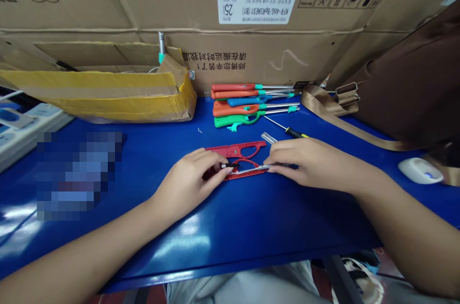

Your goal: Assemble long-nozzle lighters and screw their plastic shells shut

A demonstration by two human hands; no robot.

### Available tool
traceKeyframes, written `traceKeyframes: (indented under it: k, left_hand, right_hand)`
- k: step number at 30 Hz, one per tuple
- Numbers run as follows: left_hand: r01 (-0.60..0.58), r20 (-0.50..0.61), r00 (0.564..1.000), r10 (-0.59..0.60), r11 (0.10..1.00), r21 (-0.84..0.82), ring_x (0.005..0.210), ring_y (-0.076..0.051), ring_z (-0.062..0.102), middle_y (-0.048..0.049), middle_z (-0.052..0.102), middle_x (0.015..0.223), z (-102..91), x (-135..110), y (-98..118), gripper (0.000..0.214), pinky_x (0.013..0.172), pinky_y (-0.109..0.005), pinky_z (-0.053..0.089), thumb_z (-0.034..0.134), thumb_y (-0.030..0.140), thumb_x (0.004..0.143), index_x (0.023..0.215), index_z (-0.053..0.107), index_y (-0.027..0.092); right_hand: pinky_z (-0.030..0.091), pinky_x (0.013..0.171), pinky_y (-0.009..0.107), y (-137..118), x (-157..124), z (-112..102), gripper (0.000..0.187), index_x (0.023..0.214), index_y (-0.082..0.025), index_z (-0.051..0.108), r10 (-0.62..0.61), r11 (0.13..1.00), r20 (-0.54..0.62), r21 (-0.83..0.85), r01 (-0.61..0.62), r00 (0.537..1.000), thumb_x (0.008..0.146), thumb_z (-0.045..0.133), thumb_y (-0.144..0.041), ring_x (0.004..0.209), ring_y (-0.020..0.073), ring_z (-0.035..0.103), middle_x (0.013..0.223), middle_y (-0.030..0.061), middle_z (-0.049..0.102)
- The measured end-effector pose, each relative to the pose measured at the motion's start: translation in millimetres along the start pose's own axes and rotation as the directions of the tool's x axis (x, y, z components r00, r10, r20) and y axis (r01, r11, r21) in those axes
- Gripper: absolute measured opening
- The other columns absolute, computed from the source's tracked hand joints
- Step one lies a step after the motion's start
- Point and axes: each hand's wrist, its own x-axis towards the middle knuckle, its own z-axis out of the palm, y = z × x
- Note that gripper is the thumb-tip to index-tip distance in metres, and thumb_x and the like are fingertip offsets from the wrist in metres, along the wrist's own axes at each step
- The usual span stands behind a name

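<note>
My left hand [196, 177] is closed, thumb and fingertips pinching a small black part [230, 165] with a pale end, over a red lighter shell half [247, 175]. Much of that shell lies under my fingers. My right hand [294, 160] is closed around slim silver tweezers [260, 168], whose thin tip points left across the shell's trigger loop. Just behind, the other red shell half [233, 151] lies with its hollow inner side up. A short metal tube [269, 138] rests beside my right fingers.
Several coloured stick lighters [237, 110] lie stacked at the back. A screwdriver [296, 132] is behind my right hand, and tiny screws [200, 130] lie left. A yellow-taped box [143, 103], power strip [28, 127], white mouse-like object [420, 170] and brown bag [402, 64] surround the blue table [269, 227].
</note>
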Motion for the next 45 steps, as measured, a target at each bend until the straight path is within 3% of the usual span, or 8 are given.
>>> traceKeyframes:
  k: [18,22,24,28,31,37,41,45]
  left_hand:
    - [0.009,0.024,1.000,-0.008,1.000,-0.008,0.081,-0.017,0.065,-0.0029,0.073,0.089,-0.4,0,1,0.011,0.071,-0.028,0.051,0.062,0.024,0.097,0.102,0.071,0.019]
    - [0.002,0.024,1.000,-0.002,1.000,-0.020,0.078,-0.017,0.062,-0.0024,0.070,0.084,-0.7,1,2,0.012,0.071,-0.029,0.049,0.063,0.024,0.097,0.103,0.071,0.017]
    - [0.001,0.025,1.000,-0.001,1.000,-0.020,0.076,-0.017,0.060,-0.0023,0.069,0.083,-0.8,1,2,0.013,0.071,-0.030,0.048,0.063,0.026,0.097,0.103,0.071,0.017]
    - [-0.001,0.023,1.000,0.001,1.000,-0.005,0.077,-0.018,0.057,-0.0028,0.068,0.083,-0.6,2,4,0.014,0.073,-0.032,0.047,0.063,0.028,0.097,0.102,0.071,0.017]
    - [-0.007,0.015,1.000,0.007,1.000,-0.001,0.077,-0.018,0.057,-0.0031,0.068,0.083,-0.5,2,5,0.013,0.073,-0.032,0.047,0.064,0.026,0.096,0.101,0.071,0.017]
    - [-0.016,0.020,1.000,0.016,1.000,0.012,0.077,-0.018,0.057,-0.0025,0.068,0.085,-1.4,3,6,0.013,0.074,-0.032,0.046,0.063,0.024,0.095,0.102,0.070,0.016]
    - [-0.013,0.022,1.000,0.013,1.000,0.017,0.077,-0.018,0.056,-0.0022,0.068,0.085,-1.4,2,5,0.013,0.073,-0.032,0.046,0.063,0.024,0.095,0.103,0.070,0.017]
    - [-0.003,0.023,1.000,0.002,1.000,0.024,0.077,-0.018,0.056,-0.0025,0.068,0.085,-0.3,2,4,0.013,0.073,-0.032,0.046,0.062,0.024,0.095,0.103,0.069,0.017]
  right_hand:
    - [0.050,0.081,0.031,4,1,1,0.021,0.104,-0.026,0.077,0.011,0.997,0.031,-0.072,-0.009,0.999,0.100,0.057,-0.031,0.098,0.0205,0.069,0.105,0.0035,0.075]
    - [0.049,0.082,0.031,3,5,4,0.020,0.097,-0.021,0.075,0.019,1.000,0.007,0.004,-0.019,1.000,0.100,0.057,-0.029,0.092,0.0196,0.068,0.100,0.0050,0.075]
    - [0.049,0.080,0.031,3,9,8,0.018,0.093,-0.020,0.075,0.064,0.995,-0.001,0.082,-0.063,0.998,0.098,0.060,-0.028,0.088,0.0187,0.067,0.097,0.0049,0.074]
    - [0.047,0.066,0.028,8,15,17,0.017,0.083,-0.020,0.074,0.298,0.901,0.057,0.313,-0.300,0.953,0.089,0.070,-0.035,0.072,0.0163,0.063,0.080,0.0021,0.072]
    - [0.045,0.062,0.027,7,17,21,0.017,0.078,-0.019,0.072,0.377,0.852,0.093,0.356,-0.385,0.921,0.085,0.073,-0.034,0.068,0.0155,0.059,0.073,0.0010,0.068]
    - [0.043,0.070,0.028,-5,14,22,0.012,0.075,-0.019,0.068,0.325,0.935,-0.048,0.166,-0.314,0.944,0.087,0.069,-0.019,0.074,0.0158,0.059,0.077,0.0013,0.067]
    - [0.043,0.072,0.028,-9,13,26,0.002,0.087,-0.019,0.068,0.230,0.965,-0.111,0.156,-0.212,0.967,0.089,0.068,-0.018,0.076,0.0147,0.054,0.087,0.0015,0.067]
    - [0.041,0.067,0.027,-14,15,34,0.005,0.094,-0.020,0.068,0.228,0.969,-0.149,0.130,-0.210,0.962,0.091,0.064,-0.018,0.070,0.0124,0.050,0.098,0.0019,0.064]
